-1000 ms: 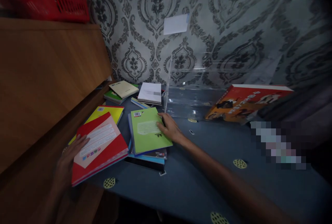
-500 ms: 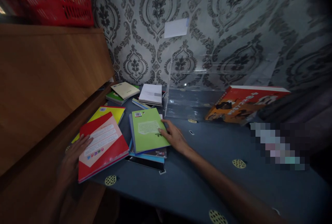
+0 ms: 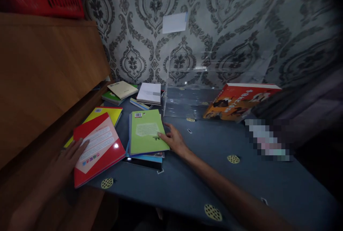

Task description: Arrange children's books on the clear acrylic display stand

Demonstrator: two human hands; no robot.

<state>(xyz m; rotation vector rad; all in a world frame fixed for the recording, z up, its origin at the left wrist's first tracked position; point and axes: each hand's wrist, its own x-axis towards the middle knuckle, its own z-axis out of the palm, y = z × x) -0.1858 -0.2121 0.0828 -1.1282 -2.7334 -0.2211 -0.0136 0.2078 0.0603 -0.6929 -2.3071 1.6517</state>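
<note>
The person's hands were well apart. The left hand lay with fingers across the red book, thumb hidden; the right hand had its thumb on the green book, forefinger past that cover's edge. Whether either gripped could not be told. Beyond the left hand, a yellow book lay partly under the red one on the table.

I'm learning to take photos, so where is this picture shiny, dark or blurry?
Head view: a white glare spot on the red book; head view: small glints on the clear rack; head view: left hand dim and soft; head view: right-hand corners nearly black.
</note>
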